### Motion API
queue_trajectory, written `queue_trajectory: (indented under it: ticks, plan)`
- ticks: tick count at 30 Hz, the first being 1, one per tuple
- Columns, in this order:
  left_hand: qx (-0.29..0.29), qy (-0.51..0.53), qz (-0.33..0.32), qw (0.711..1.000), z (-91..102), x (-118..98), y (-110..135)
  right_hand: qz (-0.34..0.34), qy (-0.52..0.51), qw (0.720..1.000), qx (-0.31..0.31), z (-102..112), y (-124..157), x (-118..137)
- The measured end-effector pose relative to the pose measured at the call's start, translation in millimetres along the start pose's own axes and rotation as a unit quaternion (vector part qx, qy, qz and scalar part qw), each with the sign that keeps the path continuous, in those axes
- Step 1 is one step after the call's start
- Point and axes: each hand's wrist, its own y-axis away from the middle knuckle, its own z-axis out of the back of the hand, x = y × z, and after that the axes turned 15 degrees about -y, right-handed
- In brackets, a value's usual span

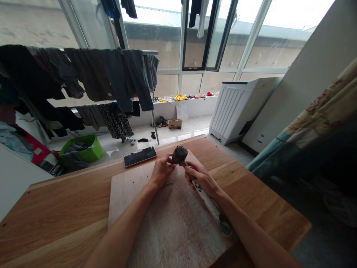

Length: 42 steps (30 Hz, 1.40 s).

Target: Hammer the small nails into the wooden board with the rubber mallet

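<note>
A hammer (180, 154) with a dark, rounded head and a worn, whitish handle is in my right hand (201, 176). My fingers wrap the handle close to the head, and its far end points back toward me. My left hand (162, 170) is closed in a pinch right beside the hammer head; the head partly covers the fingertips, so what they hold is hidden. Below both hands lies a pale, scuffed wooden board (173, 223). A few thin nail-like pieces (167, 184) rest on it near my left wrist.
The board sits on a brown wooden table (69, 208). Beyond its far left edge lies a phone (140, 156). Past the table are a drying rack with clothes (111, 74), a green basin (92, 152), a white washing machine (231, 108) and, at right, a curtain (306, 123).
</note>
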Motion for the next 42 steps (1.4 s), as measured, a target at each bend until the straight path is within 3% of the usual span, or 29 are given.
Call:
queue_trajectory:
  ticks: [4,7,10,13,16,21,29,35,42]
  plan:
    - [0.009,-0.011,-0.017,1.000,0.8,0.1,-0.1,-0.002,0.001,1.000,-0.014,-2.3,0.2,0.8]
    - [0.014,-0.067,-0.044,0.997,12.8,-5.7,0.3,0.000,-0.009,1.000,-0.023,1.4,-0.9,-0.8]
    - [0.123,-0.156,-0.069,0.978,35.4,-17.5,2.7,0.004,-0.029,0.999,-0.032,7.2,-3.1,-3.2]
    - [0.264,-0.245,-0.108,0.927,55.3,-29.7,7.2,-0.003,-0.048,0.998,-0.029,10.7,-5.5,-4.4]
    - [0.301,-0.287,-0.124,0.901,61.7,-36.1,10.7,-0.021,-0.070,0.997,-0.017,10.3,-6.6,-3.4]
    - [0.288,-0.257,-0.135,0.912,60.0,-33.0,7.9,-0.040,-0.108,0.993,-0.011,6.7,-4.9,0.1]
    - [0.225,-0.148,-0.066,0.961,65.8,-9.0,-1.9,-0.067,-0.100,0.992,0.032,8.4,1.1,6.4]
    - [0.178,-0.096,-0.066,0.977,49.9,7.8,-1.5,-0.089,-0.005,0.995,0.033,12.3,16.6,14.8]
    - [0.152,-0.111,-0.093,0.978,50.8,9.7,-1.9,-0.181,0.134,0.974,-0.007,15.3,52.7,4.6]
